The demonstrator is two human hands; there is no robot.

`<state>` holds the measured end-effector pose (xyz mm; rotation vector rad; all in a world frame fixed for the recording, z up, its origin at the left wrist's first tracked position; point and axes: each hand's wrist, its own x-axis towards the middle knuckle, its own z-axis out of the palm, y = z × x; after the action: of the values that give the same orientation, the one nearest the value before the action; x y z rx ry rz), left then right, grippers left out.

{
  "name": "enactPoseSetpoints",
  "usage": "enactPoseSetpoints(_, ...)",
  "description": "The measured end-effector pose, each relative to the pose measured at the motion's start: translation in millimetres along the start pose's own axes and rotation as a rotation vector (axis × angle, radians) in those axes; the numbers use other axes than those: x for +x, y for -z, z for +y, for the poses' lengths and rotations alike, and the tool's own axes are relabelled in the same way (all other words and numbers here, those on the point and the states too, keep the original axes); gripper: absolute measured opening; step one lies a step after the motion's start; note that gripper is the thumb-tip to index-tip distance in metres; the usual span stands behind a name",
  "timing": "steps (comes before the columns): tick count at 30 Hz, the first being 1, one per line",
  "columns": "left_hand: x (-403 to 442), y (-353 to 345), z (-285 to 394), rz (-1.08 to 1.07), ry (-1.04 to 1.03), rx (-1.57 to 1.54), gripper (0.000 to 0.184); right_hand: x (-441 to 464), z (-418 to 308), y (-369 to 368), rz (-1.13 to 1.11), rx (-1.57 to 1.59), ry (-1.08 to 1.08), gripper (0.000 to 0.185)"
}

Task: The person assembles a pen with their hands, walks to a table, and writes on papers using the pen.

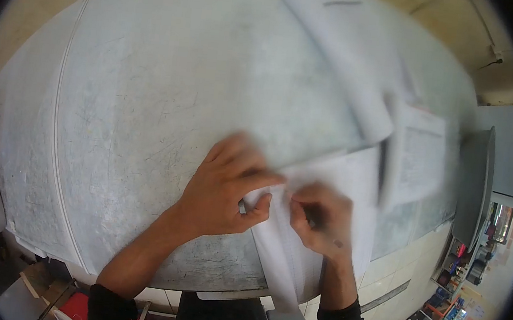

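A white sheet, cloth by its look [295, 268], lies on the table in front of me and hangs over the near edge. My left hand [223, 187] is at the sheet's left border, its index finger stretched out over it and its thumb apart. Over the middle of the sheet, my right hand [324, 225] has thumb and forefinger closed in a pinch; motion blur hides what, if anything, is between them. Both hands are close together, fingertips facing each other.
The large, scuffed grey table [170, 90] has a seam near its left side. Beyond the sheet lies a blurred, loosely rolled white piece with dark stripes [346, 64]. Right of it is a printed paper [420, 154]. Shelves with small goods [456, 265] stand at lower right.
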<state>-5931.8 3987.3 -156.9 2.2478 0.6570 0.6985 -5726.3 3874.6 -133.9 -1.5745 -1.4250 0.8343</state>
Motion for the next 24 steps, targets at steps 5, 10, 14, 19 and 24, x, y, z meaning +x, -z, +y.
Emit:
enactPoseSetpoints(5,0.2,-0.1,0.9,0.005,0.001,0.002,0.034,-0.8,0.3,-2.1,-0.006,0.012,0.008,0.020)
enactPoseSetpoints(10,-2.4,-0.9,-0.5,-0.020,-0.014,0.036,0.032,-0.6,-2.8,-1.7,0.010,-0.048,0.043,0.023)
enactPoseSetpoints(14,-1.1,-0.7,1.9,-0.025,0.002,0.030,0.031,-0.4,-2.8,-1.3,-0.018,-0.105,0.054,0.023)
enactPoseSetpoints(19,-1.6,-1.1,2.9,-0.027,0.017,0.040,0.029,1.7,-2.6,-6.1,-0.001,-0.105,0.087,0.022)
enactPoseSetpoints(24,-2.4,-2.8,0.9,-0.012,0.002,0.040,0.027,-0.8,-1.7,-7.1,-0.009,-0.104,0.034,0.023)
